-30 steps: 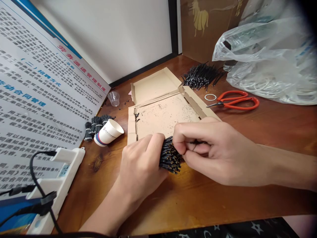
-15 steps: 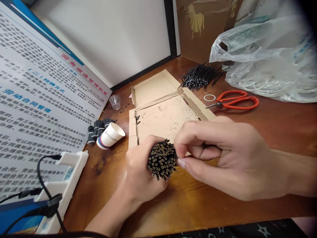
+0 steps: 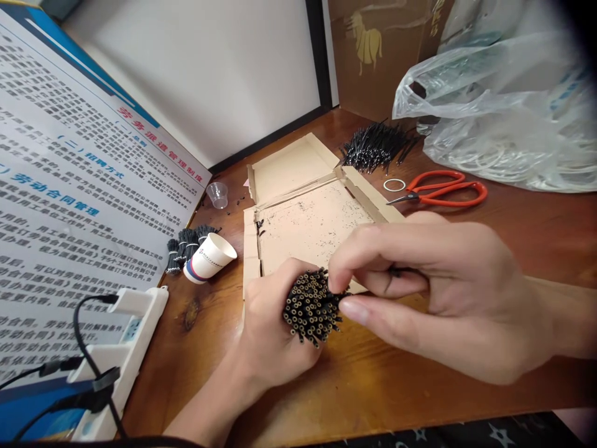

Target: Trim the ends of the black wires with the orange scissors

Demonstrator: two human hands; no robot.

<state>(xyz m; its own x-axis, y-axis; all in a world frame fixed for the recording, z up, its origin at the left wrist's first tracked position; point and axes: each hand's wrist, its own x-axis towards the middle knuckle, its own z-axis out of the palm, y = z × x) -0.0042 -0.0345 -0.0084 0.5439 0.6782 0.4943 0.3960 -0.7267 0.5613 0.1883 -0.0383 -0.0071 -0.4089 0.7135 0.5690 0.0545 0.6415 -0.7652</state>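
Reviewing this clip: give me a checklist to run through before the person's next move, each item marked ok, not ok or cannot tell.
1. Black bundle gripped in the left hand: ok.
2. Right hand at the bundle's edge: ok.
3. Right hand pinching just one strand: cannot tell, too small.
4. Scissors clear of both hands: ok.
5. Paper cup upright: not ok, tilted.
6. Carton free of dark scraps: not ok.

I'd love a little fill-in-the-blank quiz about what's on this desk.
The person's ____ hand grips the bundle of thin black strands.
The red-handled metal scissors lie to the ____ of the open brown cardboard box.
The small clear plastic cup sits ____ from the person than the white paper cup.

Missing words: left; right; farther.
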